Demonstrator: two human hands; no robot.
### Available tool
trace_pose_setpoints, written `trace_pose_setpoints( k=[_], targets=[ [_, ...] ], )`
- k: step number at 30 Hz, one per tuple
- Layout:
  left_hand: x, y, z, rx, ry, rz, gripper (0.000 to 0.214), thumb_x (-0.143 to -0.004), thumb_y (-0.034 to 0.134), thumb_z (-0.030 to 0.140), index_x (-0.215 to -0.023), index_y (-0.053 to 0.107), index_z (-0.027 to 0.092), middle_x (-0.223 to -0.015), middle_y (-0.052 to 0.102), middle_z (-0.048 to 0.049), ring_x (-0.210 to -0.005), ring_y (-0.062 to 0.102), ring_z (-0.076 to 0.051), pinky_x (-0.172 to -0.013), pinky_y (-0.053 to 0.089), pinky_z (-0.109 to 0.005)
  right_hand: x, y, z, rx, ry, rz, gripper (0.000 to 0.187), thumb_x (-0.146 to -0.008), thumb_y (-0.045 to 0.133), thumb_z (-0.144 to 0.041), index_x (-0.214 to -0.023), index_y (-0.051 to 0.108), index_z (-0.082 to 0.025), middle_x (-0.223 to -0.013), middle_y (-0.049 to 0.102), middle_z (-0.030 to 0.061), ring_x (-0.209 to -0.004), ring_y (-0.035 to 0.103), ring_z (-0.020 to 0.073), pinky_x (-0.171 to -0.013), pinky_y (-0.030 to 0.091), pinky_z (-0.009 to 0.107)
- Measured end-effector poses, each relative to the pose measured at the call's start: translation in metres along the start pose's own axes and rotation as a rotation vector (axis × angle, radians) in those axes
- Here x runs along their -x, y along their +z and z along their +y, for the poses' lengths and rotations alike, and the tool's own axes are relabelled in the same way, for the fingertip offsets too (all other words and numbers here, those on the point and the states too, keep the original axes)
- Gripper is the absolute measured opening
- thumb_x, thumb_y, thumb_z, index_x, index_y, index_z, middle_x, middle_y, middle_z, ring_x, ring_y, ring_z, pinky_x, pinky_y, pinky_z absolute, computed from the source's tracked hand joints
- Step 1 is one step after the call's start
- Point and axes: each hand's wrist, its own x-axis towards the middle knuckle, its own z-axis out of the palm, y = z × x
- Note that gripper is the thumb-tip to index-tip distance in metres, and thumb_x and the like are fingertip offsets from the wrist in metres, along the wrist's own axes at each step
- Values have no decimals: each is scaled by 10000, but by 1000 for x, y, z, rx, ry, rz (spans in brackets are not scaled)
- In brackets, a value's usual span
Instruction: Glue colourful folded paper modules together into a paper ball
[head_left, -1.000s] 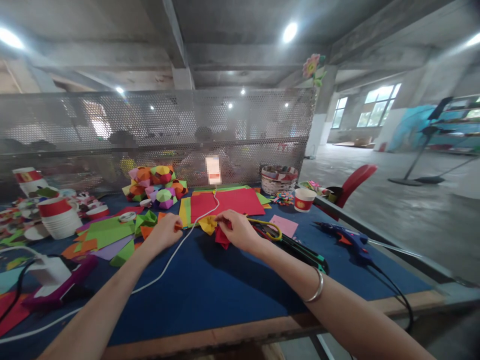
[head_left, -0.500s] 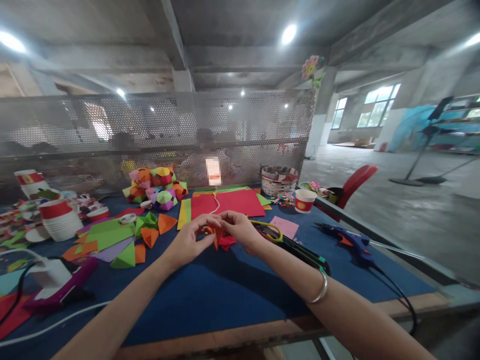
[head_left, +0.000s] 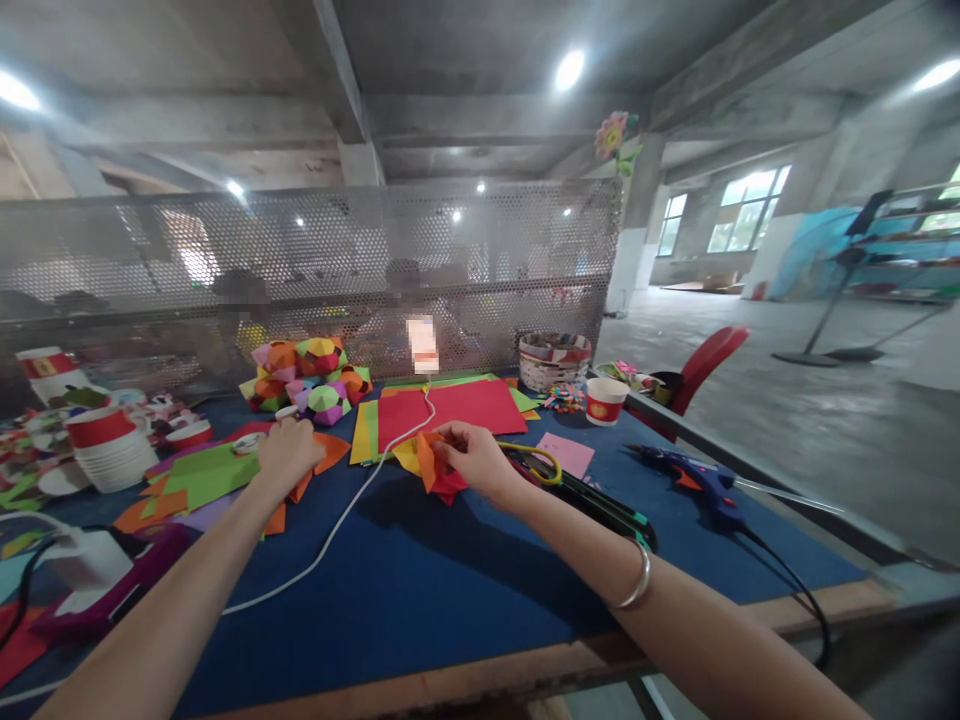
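Observation:
My right hand (head_left: 480,462) is closed, pinching an orange folded paper piece (head_left: 427,462). A yellow paper part (head_left: 406,455) sticks out to its left, and a red one (head_left: 453,488) lies under the fingers. Over at the left, my left hand (head_left: 289,455) is above a group of folded paper pieces, knuckles up. Its fingertips are hidden, so I cannot tell whether it grips anything. An orange folded piece (head_left: 330,453) shows just right of that hand. Beside it on the left lie flat green paper sheets (head_left: 208,472).
Red sheets (head_left: 450,415) lie behind my right hand, with scissors (head_left: 536,450) and a black-green cutter (head_left: 607,508) to its right. A glue gun (head_left: 694,483) rests farther right. A white cable (head_left: 330,540) crosses the blue mat. Folded paper balls (head_left: 304,380) and stacked cups (head_left: 112,450) stand left.
My left hand has left the orange piece and moved left to the folded papers. My right hand stays almost in place with its piece. More of the white cable now shows.

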Motion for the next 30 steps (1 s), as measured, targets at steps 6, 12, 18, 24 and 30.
trace_pose_setpoints(
  k=[6, 12, 18, 24, 30],
  targets=[
    [18, -13, 28, -34, 13, 254, 174, -829, 552, 263, -718, 669, 199, -972, 780, -187, -1001, 735, -378, -815, 530, -417, 0, 0, -3, 50, -46, 53, 231, -861, 697, -411, -790, 639, -199, -694, 642, 2, -619, 568, 145, -586, 453, 267],
    [51, -15, 81, 476, 88, 111, 92, -690, 613, 317, -655, 607, 232, -719, 740, -69, -760, 724, -287, -757, 531, -369, 10, 2, -24, 180, -257, 255, 227, -848, 706, -391, -769, 580, -219, -991, 689, 75, -877, 656, 194, -711, 531, 298],
    [87, 10, 104, 1154, 24, -219, 222, -629, 664, 400, -744, 606, 219, -707, 714, -22, -651, 688, -217, -696, 574, -358, 25, 3, -33, 444, -368, 205, 182, -855, 648, -205, -738, 511, -231, -874, 665, 39, -841, 625, 195, -804, 500, 335],
    [104, 12, 107, 1199, -4, -247, 281, -630, 686, 337, -868, 597, 216, -736, 700, 6, -666, 676, -184, -701, 571, -328, 27, 1, -31, 528, -333, 195, 249, -876, 644, -188, -714, 463, -239, -791, 626, 21, -769, 584, 182, -759, 453, 313],
    [115, 7, 114, 1219, 85, -258, 525, -603, 643, 239, -1124, 689, 201, -1040, 793, -78, -1014, 735, -280, -899, 583, -383, 29, 3, -32, 488, -266, 182, 220, -869, 658, -201, -733, 488, -235, -754, 630, 3, -719, 577, 167, -725, 436, 296]
  ],
)
